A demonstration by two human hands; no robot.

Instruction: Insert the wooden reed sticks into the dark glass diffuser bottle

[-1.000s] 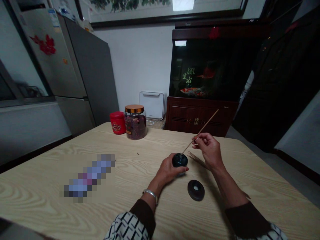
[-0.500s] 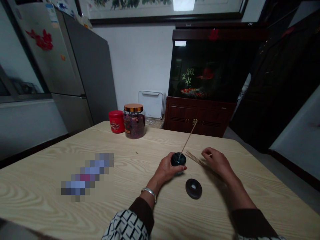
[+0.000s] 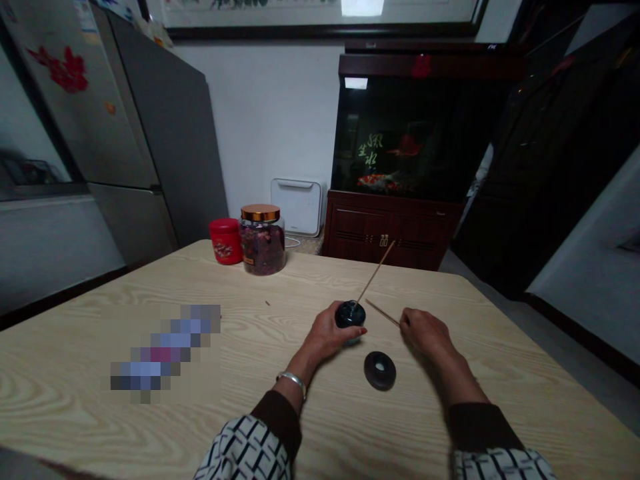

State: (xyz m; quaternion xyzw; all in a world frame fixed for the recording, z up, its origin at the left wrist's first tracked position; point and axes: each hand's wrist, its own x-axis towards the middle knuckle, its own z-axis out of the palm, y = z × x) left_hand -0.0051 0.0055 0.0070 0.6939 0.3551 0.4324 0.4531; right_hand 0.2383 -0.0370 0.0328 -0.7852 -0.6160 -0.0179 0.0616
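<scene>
Background of this view: what stands beyond the tabletop point(image 3: 75, 373)?

— Refrigerator point(image 3: 160, 133), far left, beside a white wall; aquarium point(image 3: 400, 133) with red and orange fish, on a dark wood cabinet point(image 3: 390, 230); framed painting point(image 3: 320, 13) above; white appliance point(image 3: 297, 207) on a low surface between refrigerator and cabinet.

Items at the far edge of the tabletop?

— Red tin point(image 3: 226, 241) just beside a glass jar point(image 3: 263, 240) with a copper-coloured lid, filled with dried petals. Near the left edge, a pixelated patch point(image 3: 165, 353) hides an object that cannot be identified.

Left hand point(image 3: 325, 337): state and contents?

— Fingers curled around a dark round holder point(image 3: 350, 315), raised slightly above or resting near the tabletop; contact with the surface cannot be told. A thin wooden stick point(image 3: 375, 272) rises from the top of the holder, tilted toward the far edge. Silver bangle point(image 3: 291, 382) on the wrist.

Right hand point(image 3: 425, 333)?

— Fingers pressed together at the end of a second thin stick point(image 3: 383, 313), which points toward the holder without touching it; the exact pinch is partly hidden.

Between the hands?

— Dark ring-shaped disc point(image 3: 380, 371), pale at the centre, flat on the tabletop, touching neither hand.
</scene>
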